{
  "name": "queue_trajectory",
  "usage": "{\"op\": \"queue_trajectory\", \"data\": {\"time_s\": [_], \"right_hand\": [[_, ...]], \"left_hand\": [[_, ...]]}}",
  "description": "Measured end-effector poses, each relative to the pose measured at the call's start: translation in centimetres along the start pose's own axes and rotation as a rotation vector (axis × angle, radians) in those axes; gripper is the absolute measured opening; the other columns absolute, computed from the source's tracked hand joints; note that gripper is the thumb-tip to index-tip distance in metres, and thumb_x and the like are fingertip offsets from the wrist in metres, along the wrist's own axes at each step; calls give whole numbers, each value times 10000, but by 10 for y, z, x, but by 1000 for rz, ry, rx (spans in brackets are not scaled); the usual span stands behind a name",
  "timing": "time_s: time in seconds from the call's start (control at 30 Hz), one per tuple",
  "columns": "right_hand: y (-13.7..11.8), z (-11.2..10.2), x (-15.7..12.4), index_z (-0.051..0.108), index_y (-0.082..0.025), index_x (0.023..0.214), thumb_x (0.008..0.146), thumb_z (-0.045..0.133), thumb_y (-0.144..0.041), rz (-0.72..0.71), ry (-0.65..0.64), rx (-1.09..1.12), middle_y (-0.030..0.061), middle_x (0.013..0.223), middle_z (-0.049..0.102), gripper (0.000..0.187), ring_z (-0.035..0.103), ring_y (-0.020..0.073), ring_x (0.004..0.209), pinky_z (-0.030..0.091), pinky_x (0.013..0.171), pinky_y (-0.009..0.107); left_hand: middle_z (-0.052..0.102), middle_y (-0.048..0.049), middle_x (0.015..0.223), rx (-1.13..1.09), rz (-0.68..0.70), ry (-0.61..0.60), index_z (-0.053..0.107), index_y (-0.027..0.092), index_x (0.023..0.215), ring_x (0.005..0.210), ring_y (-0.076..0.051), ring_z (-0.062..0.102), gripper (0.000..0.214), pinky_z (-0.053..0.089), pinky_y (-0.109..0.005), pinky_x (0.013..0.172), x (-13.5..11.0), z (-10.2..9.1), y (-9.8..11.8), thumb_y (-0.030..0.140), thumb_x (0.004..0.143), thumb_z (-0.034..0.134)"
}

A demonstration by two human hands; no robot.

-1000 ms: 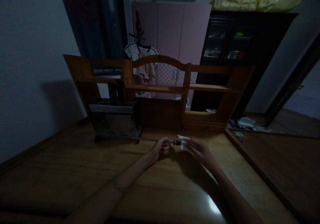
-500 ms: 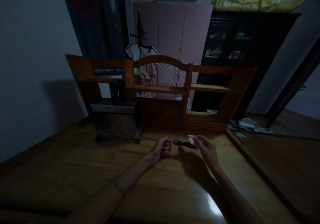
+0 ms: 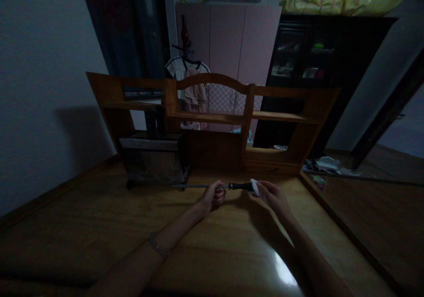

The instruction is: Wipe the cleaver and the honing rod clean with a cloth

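Note:
A honing steel [image 3: 243,186], with a slim grey rod and a black handle, is held nearly level above the wooden desk [image 3: 212,244]. My left hand [image 3: 215,195] is closed around the rod, close to the metal collar. My right hand [image 3: 272,195] pinches a white tissue [image 3: 256,187] against the butt end of the handle, which the tissue and fingers partly hide. The rod's tip points left, in front of a dark boxy appliance with a silver band [image 3: 149,144].
A wooden shelf unit [image 3: 212,119] runs along the back of the desk, with a small drawer [image 3: 271,169] at its right. A raised wooden edge [image 3: 344,231] borders the right side. Behind stand a pink wardrobe [image 3: 228,41] and a dark cabinet [image 3: 344,54].
The honing steel's handle has risen slightly, so the rod lies more level. The tissue in my right hand has moved from above the handle to around its end. My left hand keeps its grip.

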State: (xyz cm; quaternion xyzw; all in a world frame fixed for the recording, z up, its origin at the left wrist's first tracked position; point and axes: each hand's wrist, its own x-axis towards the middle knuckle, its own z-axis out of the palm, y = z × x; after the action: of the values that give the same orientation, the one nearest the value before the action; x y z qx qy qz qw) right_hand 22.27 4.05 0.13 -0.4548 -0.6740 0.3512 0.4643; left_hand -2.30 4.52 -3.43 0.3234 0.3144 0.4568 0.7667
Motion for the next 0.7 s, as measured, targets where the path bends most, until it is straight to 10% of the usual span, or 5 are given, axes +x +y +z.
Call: {"op": "queue_trajectory", "data": {"time_s": [0.13,0.7], "right_hand": [[-6,7,-6,641,-184,938,908,431,-434,-199,121,-296,48,778,678,328,621,188,671,426,601,266],[-5,9,-11,538,-192,1074,951,347,-384,-211,257,-495,58,809,672,297,621,189,638,382,564,260]], "left_hand": [[163,100,338,-47,1,-56,204,225,454,281,-29,96,439,90,-190,310,0,-1,-1,387,741,494],[197,109,369,88,39,-132,235,213,499,308,-27,120,481,100,-193,329,0,2,-3,395,769,589]]}}
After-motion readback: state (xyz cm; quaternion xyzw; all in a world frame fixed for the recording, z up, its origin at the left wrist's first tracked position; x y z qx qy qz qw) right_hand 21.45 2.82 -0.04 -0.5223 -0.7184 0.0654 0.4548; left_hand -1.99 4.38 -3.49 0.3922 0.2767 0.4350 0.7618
